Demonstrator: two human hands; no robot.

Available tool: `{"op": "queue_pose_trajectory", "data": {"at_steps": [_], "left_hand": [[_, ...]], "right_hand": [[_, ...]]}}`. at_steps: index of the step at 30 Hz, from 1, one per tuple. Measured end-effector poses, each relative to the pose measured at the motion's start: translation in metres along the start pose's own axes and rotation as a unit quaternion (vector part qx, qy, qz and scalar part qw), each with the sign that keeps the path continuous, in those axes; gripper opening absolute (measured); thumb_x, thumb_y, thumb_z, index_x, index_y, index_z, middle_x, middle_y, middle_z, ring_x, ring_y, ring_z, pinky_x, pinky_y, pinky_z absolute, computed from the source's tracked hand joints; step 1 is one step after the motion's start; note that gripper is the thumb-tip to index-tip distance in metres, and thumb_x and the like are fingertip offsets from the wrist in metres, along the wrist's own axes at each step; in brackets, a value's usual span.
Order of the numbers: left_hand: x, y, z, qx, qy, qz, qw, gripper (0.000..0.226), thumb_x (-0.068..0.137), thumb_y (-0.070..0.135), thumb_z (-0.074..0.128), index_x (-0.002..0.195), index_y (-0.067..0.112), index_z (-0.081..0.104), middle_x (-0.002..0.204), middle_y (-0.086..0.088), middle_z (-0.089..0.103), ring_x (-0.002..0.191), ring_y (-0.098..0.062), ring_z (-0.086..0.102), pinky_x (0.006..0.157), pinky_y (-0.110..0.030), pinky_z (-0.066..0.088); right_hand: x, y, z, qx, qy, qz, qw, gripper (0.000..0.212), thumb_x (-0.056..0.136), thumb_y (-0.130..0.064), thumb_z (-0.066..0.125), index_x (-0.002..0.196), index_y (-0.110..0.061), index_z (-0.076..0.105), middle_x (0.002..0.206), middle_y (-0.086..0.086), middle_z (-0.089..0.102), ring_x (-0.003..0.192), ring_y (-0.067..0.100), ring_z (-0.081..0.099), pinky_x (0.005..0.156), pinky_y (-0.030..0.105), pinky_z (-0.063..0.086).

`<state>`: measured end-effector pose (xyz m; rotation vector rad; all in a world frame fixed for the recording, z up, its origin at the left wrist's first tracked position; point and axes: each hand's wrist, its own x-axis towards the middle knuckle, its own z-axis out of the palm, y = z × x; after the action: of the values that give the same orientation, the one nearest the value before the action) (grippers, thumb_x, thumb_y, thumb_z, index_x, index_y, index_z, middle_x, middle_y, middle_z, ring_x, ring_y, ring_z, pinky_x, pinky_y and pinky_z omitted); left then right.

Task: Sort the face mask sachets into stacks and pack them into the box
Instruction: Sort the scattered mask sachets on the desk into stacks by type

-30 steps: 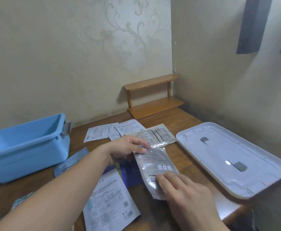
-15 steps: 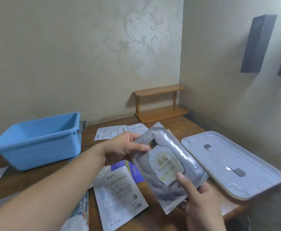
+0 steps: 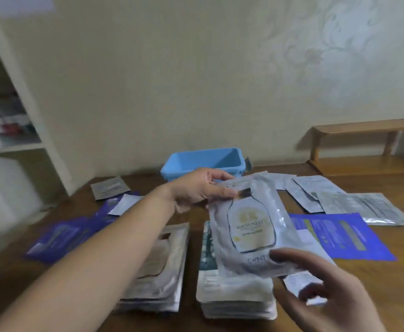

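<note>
A silver sachet with a pale label is held above the table. My left hand pinches its top edge; my right hand holds its lower right corner, thumb on the front. It hovers over a stack of silver sachets. A second silver stack lies to the left, partly under my left forearm. Blue sachets lie at the left and right. The blue box stands at the back of the table, its open inside showing nothing.
Loose white and silver sachets are scattered at the back right, one silver sachet at the back left. A wooden shelf stands at the right against the wall. A white shelving unit rises at the left.
The view has swung left, so the two stacks and the left sachets show and the white tray is out of view. Both hands carried the silver sachet leftward, over the right stack.
</note>
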<state>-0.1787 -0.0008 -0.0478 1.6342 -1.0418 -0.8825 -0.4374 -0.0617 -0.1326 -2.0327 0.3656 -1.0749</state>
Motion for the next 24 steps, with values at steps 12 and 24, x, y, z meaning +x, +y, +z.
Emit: {"op": "queue_pose_trajectory", "data": {"at_steps": [12,24], "left_hand": [[-0.089,-0.089,-0.128,0.053,0.152,-0.066,0.985,0.028,0.084,0.006,0.073,0.111,0.004,0.067,0.079,-0.006,0.074,0.075,-0.011,0.069,0.066,-0.021,0.055],[-0.059,-0.141,-0.105,0.259,0.187,-0.024,0.947,0.012,0.083,0.026,0.075,0.096,0.029,0.075,0.095,0.013,0.070,0.094,-0.006,0.063,0.084,-0.024,0.052]], "right_hand": [[-0.002,-0.037,0.146,-0.386,0.037,-0.359,0.849,0.031,0.086,-0.009,0.044,0.073,-0.018,0.072,0.060,0.005,0.051,0.048,0.026,0.046,0.039,0.033,0.036],[-0.009,-0.010,0.168,-0.363,-0.012,-0.436,0.823,0.012,0.078,-0.019,0.072,0.070,-0.011,0.071,0.064,0.005,0.059,0.061,0.027,0.061,0.084,0.048,0.054]]}}
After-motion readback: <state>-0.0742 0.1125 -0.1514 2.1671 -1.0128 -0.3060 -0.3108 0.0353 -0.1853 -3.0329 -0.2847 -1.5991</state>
